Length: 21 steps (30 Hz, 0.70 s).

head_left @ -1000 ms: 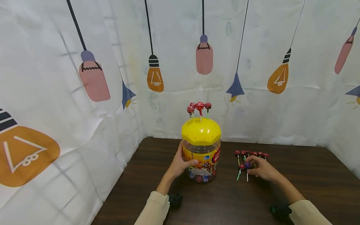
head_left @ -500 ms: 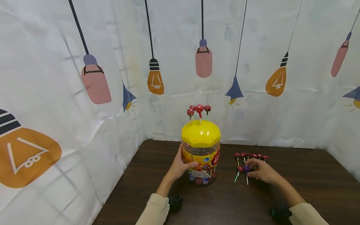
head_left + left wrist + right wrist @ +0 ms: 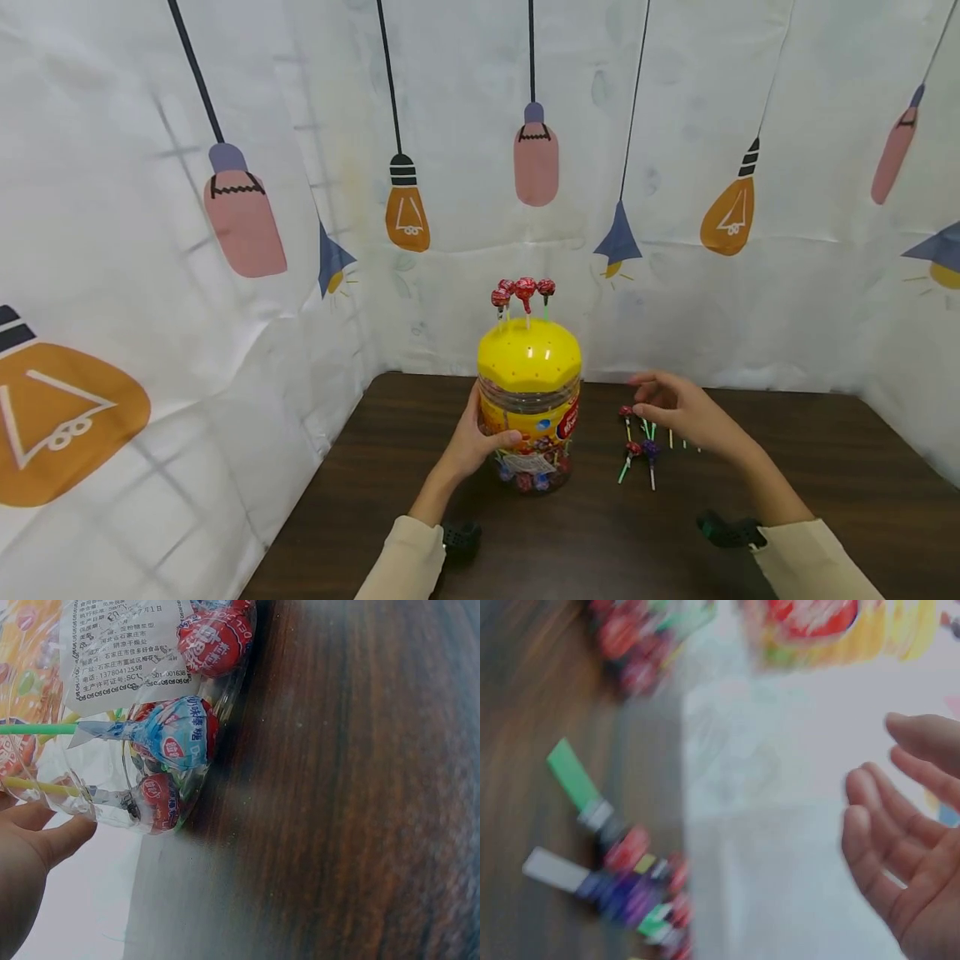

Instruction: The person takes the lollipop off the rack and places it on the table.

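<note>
A clear plastic jar (image 3: 525, 446) with a yellow and red label and a yellow domed lid (image 3: 528, 358) stands on the table. Several red lollipops (image 3: 526, 288) stick up from holes in the lid. My left hand (image 3: 468, 442) grips the jar's left side, thumb across the front; its other fingers are mostly hidden behind. Wrapped lollipops (image 3: 178, 735) show through the wall in the left wrist view. My right hand (image 3: 686, 412) hovers over the loose lollipops, holding nothing, fingers loosely bent. Below it lie a purple lollipop (image 3: 649, 451) and a red lollipop (image 3: 633, 448).
The dark wooden table (image 3: 592, 542) ends at a white curtain (image 3: 450, 308) printed with hanging lamps, behind and at the left. More loose lollipops lie in a row under my right hand, their heads partly covered by it.
My right hand has let go of the purple lollipop and risen away from it, towards the back. The purple lollipop lies beside the red one. My left hand stays on the jar.
</note>
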### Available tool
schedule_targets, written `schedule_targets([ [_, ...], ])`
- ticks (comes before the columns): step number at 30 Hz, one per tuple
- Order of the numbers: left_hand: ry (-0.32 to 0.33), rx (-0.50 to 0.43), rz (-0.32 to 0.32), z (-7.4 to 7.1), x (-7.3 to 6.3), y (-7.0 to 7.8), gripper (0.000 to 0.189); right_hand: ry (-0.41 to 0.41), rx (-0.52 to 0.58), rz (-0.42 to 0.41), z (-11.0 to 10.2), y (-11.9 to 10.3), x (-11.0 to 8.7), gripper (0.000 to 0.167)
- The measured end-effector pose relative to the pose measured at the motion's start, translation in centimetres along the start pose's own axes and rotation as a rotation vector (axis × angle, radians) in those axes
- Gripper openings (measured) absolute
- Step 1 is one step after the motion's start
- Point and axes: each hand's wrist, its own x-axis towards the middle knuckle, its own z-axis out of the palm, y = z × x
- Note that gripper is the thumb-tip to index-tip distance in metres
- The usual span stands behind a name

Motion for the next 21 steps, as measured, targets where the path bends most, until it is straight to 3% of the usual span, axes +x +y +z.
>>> schedule_targets([
  [4, -0.002, 0.0, 0.011, -0.1, 0.0, 0.0, 0.099, 0.086, 0.039, -0.091, 0.4, -3.9, 1.9, 0.031],
  [10, 0.001, -0.005, 0.006, -0.2, -0.1, -0.2, 0.101, 0.218, 0.043, -0.143, 1.0, -8.3, 4.5, 0.028],
  [15, -0.001, -0.008, 0.009, -0.2, -0.1, -0.2, 0.101, 0.29, 0.053, -0.169, 1.3, -10.1, 6.8, 0.033],
  [21, -0.001, 0.003, 0.01, -0.2, -0.1, -0.2, 0.101, 0.291, 0.101, -0.141, 1.4, -10.9, 9.6, 0.042],
])
